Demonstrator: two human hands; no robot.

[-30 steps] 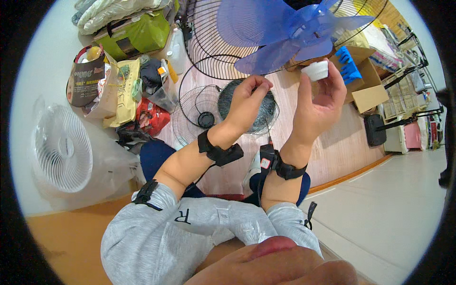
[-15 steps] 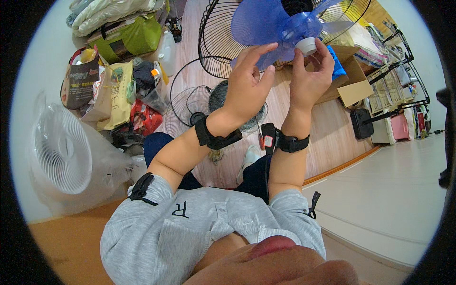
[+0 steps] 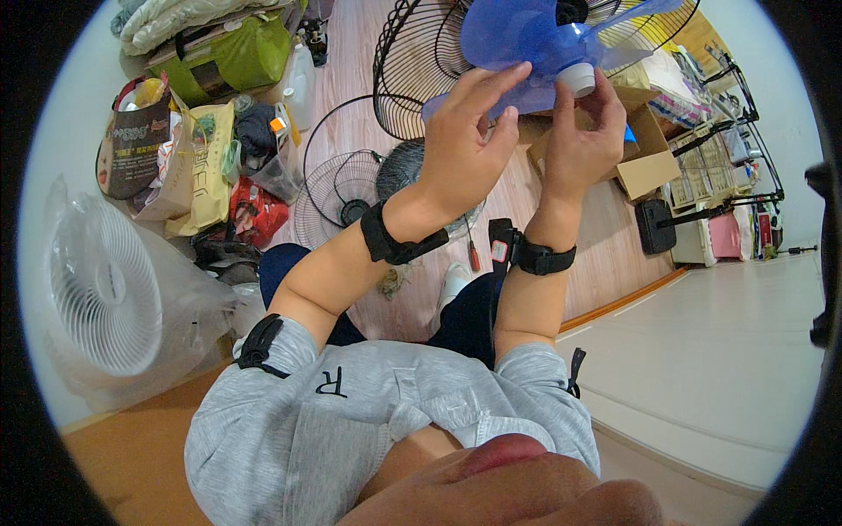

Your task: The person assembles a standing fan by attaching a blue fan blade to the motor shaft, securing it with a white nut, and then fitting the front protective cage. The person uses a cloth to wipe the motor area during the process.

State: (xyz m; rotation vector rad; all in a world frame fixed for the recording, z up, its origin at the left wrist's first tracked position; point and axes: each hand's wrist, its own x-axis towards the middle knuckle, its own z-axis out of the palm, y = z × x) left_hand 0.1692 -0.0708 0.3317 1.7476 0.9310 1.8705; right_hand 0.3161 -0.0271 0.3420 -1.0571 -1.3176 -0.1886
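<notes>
A fan with translucent blue blades (image 3: 509, 35) stands in front of me at the top of the view, its black wire rear guard (image 3: 399, 74) behind the blades. Between the thumb and fingers of my right hand (image 3: 589, 145) is a round white cap (image 3: 576, 80), held at the blade hub. My left hand (image 3: 474, 145) is raised beside the lower blade with thumb and fingers apart and nothing in it. Whether its fingertips touch the blade I cannot tell.
Below the fan, a loose wire guard (image 3: 338, 197) lies on the wooden floor near a red-handled screwdriver (image 3: 474, 254). At right are an open cardboard box (image 3: 649, 167) and a black metal frame (image 3: 763, 149). Bags (image 3: 210, 167) and a plastic-wrapped white fan (image 3: 110, 285) stand left.
The blue blades shift a little to the right and appear turned slightly. Both hands move slightly right with them; the white cap stays in my right hand.
</notes>
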